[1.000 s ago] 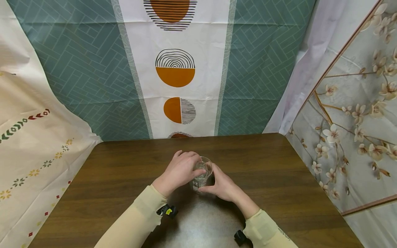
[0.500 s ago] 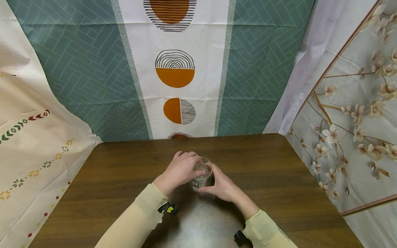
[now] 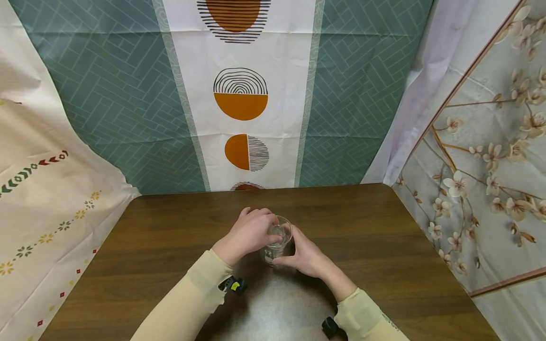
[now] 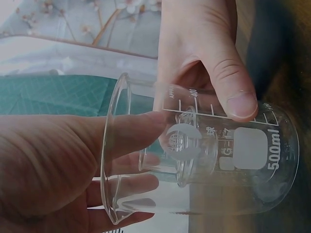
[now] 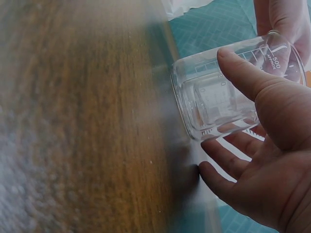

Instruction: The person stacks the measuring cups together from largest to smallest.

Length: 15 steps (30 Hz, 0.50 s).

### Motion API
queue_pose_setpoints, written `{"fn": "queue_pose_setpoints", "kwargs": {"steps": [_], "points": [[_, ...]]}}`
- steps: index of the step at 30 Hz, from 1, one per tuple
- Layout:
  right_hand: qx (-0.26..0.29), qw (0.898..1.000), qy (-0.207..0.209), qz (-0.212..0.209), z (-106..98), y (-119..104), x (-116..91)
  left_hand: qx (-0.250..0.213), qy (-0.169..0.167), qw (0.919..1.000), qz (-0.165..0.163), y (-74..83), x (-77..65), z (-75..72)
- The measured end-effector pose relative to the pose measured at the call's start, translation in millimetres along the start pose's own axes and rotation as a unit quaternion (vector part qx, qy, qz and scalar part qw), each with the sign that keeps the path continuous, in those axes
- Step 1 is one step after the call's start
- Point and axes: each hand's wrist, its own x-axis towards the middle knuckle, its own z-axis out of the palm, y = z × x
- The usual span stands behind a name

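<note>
A clear glass beaker (image 4: pixel 250 149) marked 500ml stands near the middle of the table. Smaller glass beakers (image 5: pixel 218 104) are nested inside it, seen through its wall. My right hand (image 3: pixel 306 255) holds the outer beaker from the right, thumb on the near side and fingers around the far side. From above and the left, my left hand (image 3: pixel 251 234) reaches into the mouth. In the left wrist view its thumb and fingers pinch at the rim of a smaller beaker (image 4: pixel 165 169) inside the big one.
The dark brown wooden table (image 3: pixel 170 227) spreads out all round the hands. Behind it hangs a green and white patterned cloth (image 3: pixel 358 118). Floral fabric (image 3: pixel 490 199) hangs along the right side, and a cream cloth (image 3: pixel 51 208) along the left.
Both hands stay at the beaker in nearly the same pose. My left wrist has shifted very slightly to the right.
</note>
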Motion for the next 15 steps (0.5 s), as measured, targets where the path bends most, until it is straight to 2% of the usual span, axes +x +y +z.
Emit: {"fn": "queue_pose_setpoints", "kwargs": {"steps": [15], "points": [[0.000, 1.000, -0.002, -0.003, -0.1, 0.3, 0.2, -0.008, -0.036, 0.9992, -0.015, 3.8, 5.4, -4.6]]}}
